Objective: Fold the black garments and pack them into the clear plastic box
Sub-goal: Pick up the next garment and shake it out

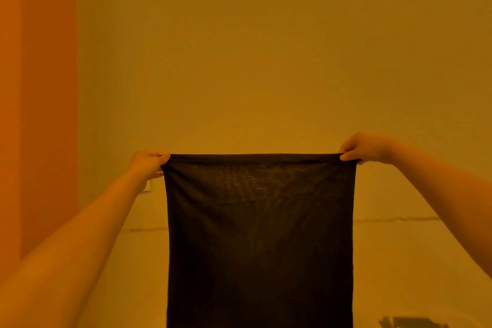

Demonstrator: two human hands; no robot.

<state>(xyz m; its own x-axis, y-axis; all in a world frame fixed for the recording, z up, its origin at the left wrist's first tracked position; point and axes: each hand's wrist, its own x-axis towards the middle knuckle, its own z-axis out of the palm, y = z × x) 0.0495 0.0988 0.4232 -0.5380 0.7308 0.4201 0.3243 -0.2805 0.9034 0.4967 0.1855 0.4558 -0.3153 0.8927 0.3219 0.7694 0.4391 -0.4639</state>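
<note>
A black garment (259,242) hangs flat in front of me, stretched wide at its top edge and running down out of the bottom of the view. My left hand (147,164) pinches its upper left corner. My right hand (363,148) pinches its upper right corner. Both arms are raised and held out forward. The fabric is thin and lets a little light through near the top. The clear plastic box is not in view.
A plain wall (266,48) fills the background, with an orange panel (40,88) along the left side. Below lies a pale surface (399,261) with a dark item (410,322) at the lower right edge. A small wall plate (147,186) shows behind my left wrist.
</note>
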